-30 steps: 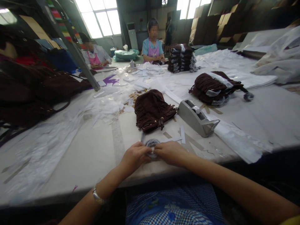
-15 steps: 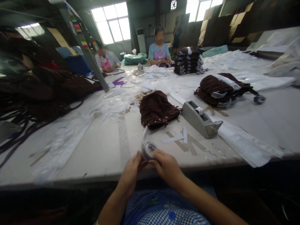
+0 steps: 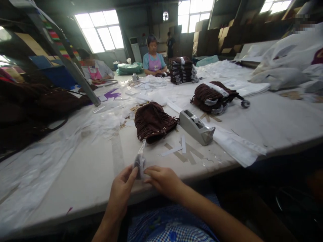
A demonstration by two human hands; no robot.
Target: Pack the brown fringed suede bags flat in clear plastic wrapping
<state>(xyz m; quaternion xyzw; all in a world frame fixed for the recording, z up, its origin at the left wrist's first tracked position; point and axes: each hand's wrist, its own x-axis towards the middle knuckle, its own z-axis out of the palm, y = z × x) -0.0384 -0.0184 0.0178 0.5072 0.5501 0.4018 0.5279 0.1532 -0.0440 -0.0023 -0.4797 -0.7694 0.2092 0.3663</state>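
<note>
My left hand point(image 3: 124, 181) pinches a coiled dark strap in thin whitish wrapping point(image 3: 139, 165) at the table's front edge. My right hand point(image 3: 163, 179) closes its fingertips on the coil's right side. From the coil, a pale wrapped length runs up to a dark brown fringed bag point(image 3: 155, 122), which lies flat just beyond my hands. Small metal eyelets show along the bag's near edge. A grey tape dispenser point(image 3: 198, 127) stands to the right of the bag. Between it and my right hand lie several white and tan strips point(image 3: 180, 153).
Another fringed bag with white wrapping point(image 3: 213, 97) lies at the right, with a bag stack point(image 3: 183, 70) behind. White sheets point(image 3: 234, 144) reach the front edge. A slanted metal post point(image 3: 83, 77) and a dark bag pile point(image 3: 32, 117) stand left. Two people sit across the table.
The coil has turned from showing its round face to a narrower, upright side. My fingers have shifted around it. The view has swung to the right, so the table's things appear further left.
</note>
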